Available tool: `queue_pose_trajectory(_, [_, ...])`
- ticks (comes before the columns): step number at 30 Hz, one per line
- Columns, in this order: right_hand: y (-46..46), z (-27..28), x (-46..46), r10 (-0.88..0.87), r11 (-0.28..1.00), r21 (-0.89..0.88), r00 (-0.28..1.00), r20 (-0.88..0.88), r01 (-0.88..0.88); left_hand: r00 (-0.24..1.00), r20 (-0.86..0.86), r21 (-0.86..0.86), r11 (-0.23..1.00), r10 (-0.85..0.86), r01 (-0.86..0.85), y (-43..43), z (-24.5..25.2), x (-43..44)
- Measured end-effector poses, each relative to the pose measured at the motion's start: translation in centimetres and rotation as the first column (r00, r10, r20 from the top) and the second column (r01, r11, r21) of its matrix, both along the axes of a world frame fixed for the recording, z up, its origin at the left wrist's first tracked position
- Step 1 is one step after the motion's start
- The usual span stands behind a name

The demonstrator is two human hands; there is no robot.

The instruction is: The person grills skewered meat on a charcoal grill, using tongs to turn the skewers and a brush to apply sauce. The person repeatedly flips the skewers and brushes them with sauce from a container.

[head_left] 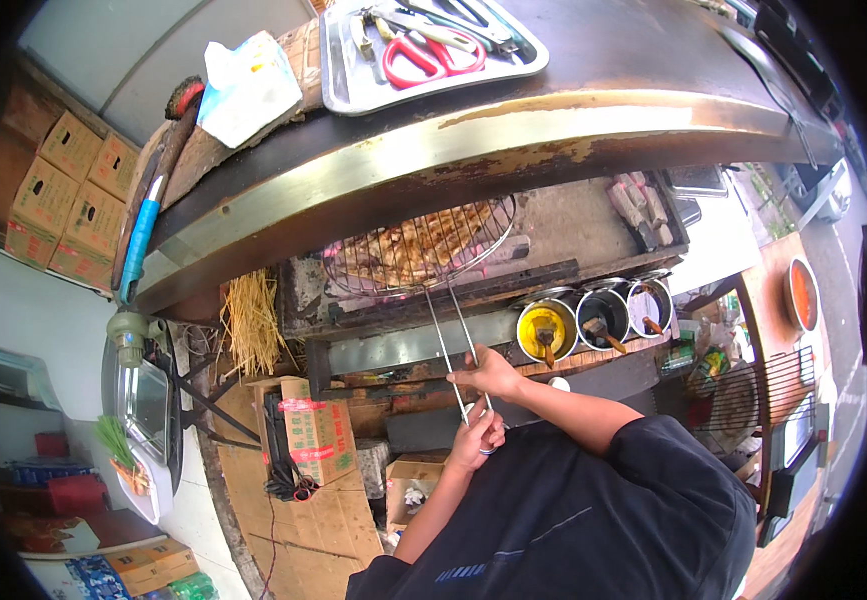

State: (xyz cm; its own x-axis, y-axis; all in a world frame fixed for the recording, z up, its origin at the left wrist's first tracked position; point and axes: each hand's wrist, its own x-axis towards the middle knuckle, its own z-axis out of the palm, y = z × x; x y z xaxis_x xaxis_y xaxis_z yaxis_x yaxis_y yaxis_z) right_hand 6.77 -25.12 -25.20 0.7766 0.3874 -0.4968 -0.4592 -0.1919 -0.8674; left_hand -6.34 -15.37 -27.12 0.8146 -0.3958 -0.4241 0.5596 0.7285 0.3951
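Observation:
A round wire grilling basket (510,219) lies over glowing charcoal in a long metal grill trough (568,217). Flat, browned pieces of food (411,244), meat or fish, are clamped between its wires. The upper edge of the basket is hidden under a metal-edged shelf (538,127). Two long wire handles (435,324) run from the basket towards my body. My left hand (478,441) is closed around their ends. Farther up, my right hand (489,373) grips the same handles, with its thumb and fingers around the wires.
Right of my hands stand metal pots of yellow sauce (527,330), dark sauce (600,307) and pale contents (647,309), each with a brush. Charcoal sticks (636,202) lie at the trough's right end. Overhead, a steel tray (336,82) holds red-handled scissors (422,64). Straw (249,319) stands left.

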Motion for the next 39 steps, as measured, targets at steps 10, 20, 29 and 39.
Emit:
queue_pose_trajectory(10, [-0.8,3.0,1.0,0.078,0.980,0.199,0.965,-0.249,-0.028,0.997,0.030,0.226,0.971,0.077,-0.081,0.5,1.0,0.1])
queue_pose_trajectory(20, [-5.2,-0.4,0.9,0.231,0.943,0.303,0.927,-0.296,-0.138,0.942,0.335,0.937,-0.110,0.005,-0.332,-3.0,3.8,1.0])
queue_pose_trajectory(29, [-12.7,-5.9,-1.6,0.271,0.961,0.061,0.884,-0.382,-0.268,0.953,0.302,0.946,-0.137,0.033,-0.295,-2.4,4.0,1.7])
queue_pose_trajectory(39, [-27.4,-18.2,-5.7,0.237,0.673,-0.675,0.953,-0.188,-0.301,0.944,0.322,0.930,-0.164,-0.074,-0.330,-1.6,2.6,2.0])
